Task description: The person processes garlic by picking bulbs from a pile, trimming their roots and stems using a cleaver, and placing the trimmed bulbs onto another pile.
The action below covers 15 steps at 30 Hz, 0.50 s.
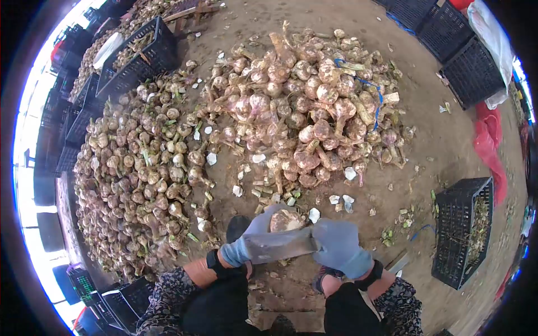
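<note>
Earthen floor (pixel 426 185), littered with scraps; bright daylight along its left side. Observations run left to right.

Left edge of floor: row of black crates (pixel 84 106), partly in glare. Inside this row, a broad heap of garlic with short stems (pixel 134 173) spreads toward the near left corner. At the heap's far end, a dark crate (pixel 137 64) with plant matter inside.

Near edge, just left of middle: left hand (pixel 255 235), in a blue-grey glove, dark band at the wrist, fingers curled around one garlic bulb (pixel 287 220). Bulb sits at the top of the grip, on the side facing the piles. Flat metal blade (pixel 280 245) lies crosswise just below the bulb, its left end over the left palm; whether edge touches bulb, cannot tell.

Beyond the hands, mid-floor: large pile of garlic with long stems (pixel 314 101), blue cord (pixel 378 106) strung over its right flank. White flakes (pixel 314 215) scattered between pile and hands.

Right hand (pixel 343 246), gloved likewise, is closed on the blade's right end; handle hidden.

Toward right edge: black lattice crate (pixel 462 232) with dry trimmings; red cloth (pixel 487 148) beyond it. Far right corner: more black crates (pixel 443 39), white sheeting (pixel 493 45) draped over one.
</note>
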{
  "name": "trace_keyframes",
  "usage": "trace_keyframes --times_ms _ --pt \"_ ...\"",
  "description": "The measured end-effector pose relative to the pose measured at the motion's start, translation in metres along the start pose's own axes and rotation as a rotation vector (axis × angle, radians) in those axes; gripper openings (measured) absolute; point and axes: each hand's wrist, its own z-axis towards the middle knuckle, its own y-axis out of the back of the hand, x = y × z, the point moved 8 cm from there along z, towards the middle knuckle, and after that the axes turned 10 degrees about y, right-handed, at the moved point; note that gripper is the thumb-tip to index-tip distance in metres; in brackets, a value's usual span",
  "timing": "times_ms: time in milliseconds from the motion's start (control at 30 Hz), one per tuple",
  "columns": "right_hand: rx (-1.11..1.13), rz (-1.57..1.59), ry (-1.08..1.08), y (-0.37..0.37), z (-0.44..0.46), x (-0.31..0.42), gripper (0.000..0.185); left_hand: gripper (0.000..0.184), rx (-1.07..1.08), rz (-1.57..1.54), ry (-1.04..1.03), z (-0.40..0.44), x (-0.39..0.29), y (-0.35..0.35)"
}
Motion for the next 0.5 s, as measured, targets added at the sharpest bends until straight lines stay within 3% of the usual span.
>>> trace_keyframes --times_ms 33,67,100,167,200,267,300,367,400,467,500 --pt "0.002 0.002 -0.001 -0.011 -0.005 -0.011 0.019 0.065 -0.010 0.454 -0.149 -0.006 -0.011 0.000" --pt "-0.045 -0.098 -0.209 -0.025 -0.021 -0.051 0.018 0.068 -0.016 0.912 -0.299 -0.011 -0.017 -0.009" --pt "-0.093 -0.204 -0.413 -0.032 -0.040 -0.091 0.017 0.068 -0.011 0.914 -0.307 -0.012 -0.020 -0.014" --pt "-0.013 -0.275 -0.589 -0.042 -0.081 -0.152 0.013 0.069 0.062 0.895 -0.344 -0.023 -0.026 -0.032" --pt "-0.009 -0.272 -0.586 -0.039 -0.083 -0.151 0.013 0.070 0.090 0.882 -0.358 -0.027 -0.027 -0.035" --pt "-0.208 -0.120 -0.639 -0.015 -0.096 -0.137 0.015 0.073 0.030 0.990 -0.346 -0.015 -0.024 -0.026" --pt "-0.207 -0.127 -0.634 -0.014 -0.092 -0.133 0.015 0.070 -0.014 1.224 -0.393 -0.010 -0.025 -0.028" --pt "-0.300 -0.006 -0.338 -0.018 -0.066 -0.097 0.014 0.063 -0.119 1.633 -0.433 0.002 -0.015 -0.028" --pt "-0.300 -0.004 -0.340 -0.016 -0.056 -0.085 0.014 0.063 -0.119 1.634 -0.431 0.007 -0.010 -0.028" --pt "-0.161 0.167 -0.248 -0.021 -0.027 -0.059 0.018 0.061 -0.094 2.069 -0.297 0.019 0.016 -0.021" --pt "-0.159 0.170 -0.253 -0.023 -0.021 -0.056 0.018 0.061 -0.089 2.068 -0.293 0.021 0.020 -0.017"
